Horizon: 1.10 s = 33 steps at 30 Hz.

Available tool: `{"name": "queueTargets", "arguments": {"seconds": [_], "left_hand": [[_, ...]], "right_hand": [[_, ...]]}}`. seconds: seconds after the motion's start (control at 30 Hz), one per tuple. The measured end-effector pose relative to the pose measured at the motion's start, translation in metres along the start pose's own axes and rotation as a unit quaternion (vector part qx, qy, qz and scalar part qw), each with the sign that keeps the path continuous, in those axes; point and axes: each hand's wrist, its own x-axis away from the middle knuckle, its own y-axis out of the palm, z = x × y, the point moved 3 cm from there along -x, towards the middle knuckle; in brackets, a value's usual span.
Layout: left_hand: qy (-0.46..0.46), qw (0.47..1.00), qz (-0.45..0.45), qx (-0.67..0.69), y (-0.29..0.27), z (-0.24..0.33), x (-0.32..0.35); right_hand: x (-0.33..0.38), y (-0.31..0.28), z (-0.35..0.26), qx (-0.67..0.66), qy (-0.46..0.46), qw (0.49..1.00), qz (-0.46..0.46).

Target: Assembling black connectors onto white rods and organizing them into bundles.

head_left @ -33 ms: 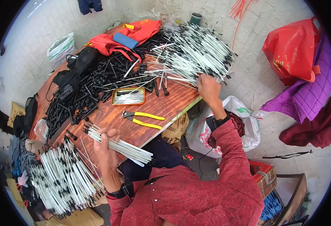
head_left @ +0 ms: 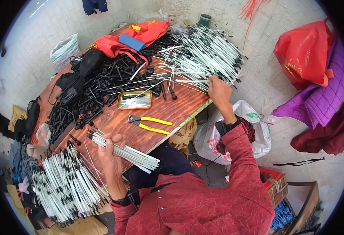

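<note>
A bundle of thin white strips with black tips [head_left: 134, 156] is gripped in my left hand [head_left: 110, 150], over the near edge of the wooden table. At the right end of the table, my right hand [head_left: 220, 93] reaches to the edge of a large heap of similar white strips [head_left: 203, 55]. Its fingers are bent together there; what they pinch is hidden. Yellow-handled pliers [head_left: 150, 122] lie on the table between my hands. Beyond them stands a small orange-rimmed tin [head_left: 134, 100] of thin pale pieces, and a single black peg-like part [head_left: 75, 140] lies near my left hand.
Black plastic parts [head_left: 97, 82] pile up across the table [head_left: 119, 117], with red cloth bags [head_left: 154, 31] behind. Another stack of white strips [head_left: 64, 188] lies at the left. A white plastic sack [head_left: 260, 145] stands below my right arm. A red bag [head_left: 303, 51] hangs on the wall.
</note>
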Motion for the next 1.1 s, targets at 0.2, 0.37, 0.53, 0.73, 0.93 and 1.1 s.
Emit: {"name": "queueTargets", "arguments": {"seconds": [0.2, 0.37, 0.53, 0.73, 0.93, 1.1], "left_hand": [[-0.008, 1.0, 0.004, 0.004, -0.007, -0.003, -0.001], [-0.006, 1.0, 0.006, 0.006, -0.012, -0.005, -0.001], [0.001, 1.0, 0.008, -0.007, -0.006, -0.005, 0.001], [0.004, 1.0, 0.014, -0.009, -0.01, -0.003, 0.002], [0.001, 1.0, 0.01, 0.007, -0.011, -0.004, 0.001], [-0.009, 1.0, 0.02, 0.018, -0.008, -0.005, 0.002]], "right_hand": [[0.003, -0.004, 0.001, -0.041, -0.004, 0.999, 0.031], [0.028, -0.013, -0.033, -0.024, -0.117, 0.992, 0.032], [0.034, 0.011, -0.045, -0.029, -0.169, 0.985, -0.026], [0.008, 0.016, -0.045, -0.342, 0.027, 0.932, -0.121], [0.032, -0.005, -0.06, -0.456, 0.019, 0.856, -0.245], [0.078, -0.005, -0.088, -0.211, -0.16, 0.952, -0.156]]}}
